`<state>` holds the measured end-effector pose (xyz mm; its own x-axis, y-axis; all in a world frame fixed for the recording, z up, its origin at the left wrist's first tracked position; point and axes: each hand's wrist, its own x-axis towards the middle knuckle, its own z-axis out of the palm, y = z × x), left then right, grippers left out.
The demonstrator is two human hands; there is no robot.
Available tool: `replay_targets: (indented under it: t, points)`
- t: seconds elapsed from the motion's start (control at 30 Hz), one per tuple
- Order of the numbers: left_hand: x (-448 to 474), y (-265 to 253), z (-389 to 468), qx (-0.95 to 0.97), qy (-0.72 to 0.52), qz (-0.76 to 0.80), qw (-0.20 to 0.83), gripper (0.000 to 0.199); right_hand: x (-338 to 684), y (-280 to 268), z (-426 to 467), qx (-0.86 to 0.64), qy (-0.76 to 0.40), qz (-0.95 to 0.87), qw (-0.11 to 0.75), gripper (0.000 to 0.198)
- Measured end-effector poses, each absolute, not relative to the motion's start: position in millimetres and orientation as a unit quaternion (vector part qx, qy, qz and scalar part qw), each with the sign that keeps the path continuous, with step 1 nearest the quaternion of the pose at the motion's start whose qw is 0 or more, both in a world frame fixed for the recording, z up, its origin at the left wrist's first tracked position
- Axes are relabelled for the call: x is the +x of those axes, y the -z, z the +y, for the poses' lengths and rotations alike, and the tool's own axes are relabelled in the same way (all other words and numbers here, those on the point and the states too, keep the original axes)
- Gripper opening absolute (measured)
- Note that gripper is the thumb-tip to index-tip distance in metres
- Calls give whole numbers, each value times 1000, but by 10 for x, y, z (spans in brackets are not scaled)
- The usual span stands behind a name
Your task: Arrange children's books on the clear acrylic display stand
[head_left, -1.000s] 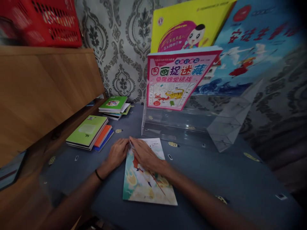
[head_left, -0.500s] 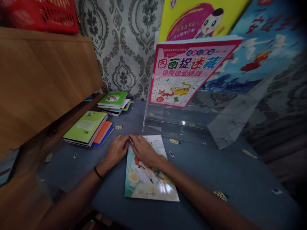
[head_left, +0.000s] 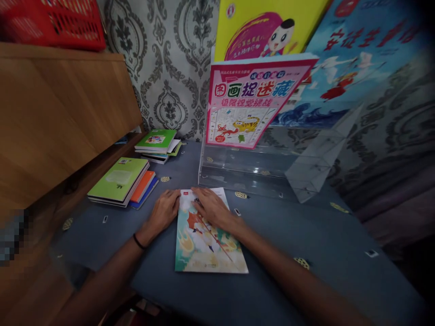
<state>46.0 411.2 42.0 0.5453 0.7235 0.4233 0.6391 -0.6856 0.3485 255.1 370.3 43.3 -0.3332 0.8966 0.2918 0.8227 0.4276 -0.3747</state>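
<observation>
A thin picture book [head_left: 210, 253] lies flat on the blue-grey table, its cover showing a figure in a red cape with a long staff. My right hand [head_left: 212, 206] rests on the upper part of the cover, palm down and fingers stretched out. Along the book's upper left edge lies my left hand [head_left: 165, 209], its fingers extended and loosely bent against that edge, a dark band on the wrist. Part of the title is hidden under my right hand.
Left of my hands is a book stack [head_left: 118, 181], with a green-topped stack [head_left: 156, 140] behind. A clear acrylic rack [head_left: 244, 170] holds a pink book [head_left: 248, 99], a yellow book [head_left: 224, 31] and a blue book [head_left: 360, 59]. A red basket [head_left: 78, 27] tops the wooden cabinet [head_left: 68, 104].
My right hand has slid rightward across the cover, away from my left hand, uncovering the upper left corner and more of the picture. The camera view has shifted slightly.
</observation>
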Motion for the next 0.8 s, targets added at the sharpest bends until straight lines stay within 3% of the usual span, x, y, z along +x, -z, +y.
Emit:
replay_targets:
  t: [0.8]
  points:
    - [461,-391,4122,874,-272,396,77,20,3153,-232,3437,-576,-72,-753,309,43]
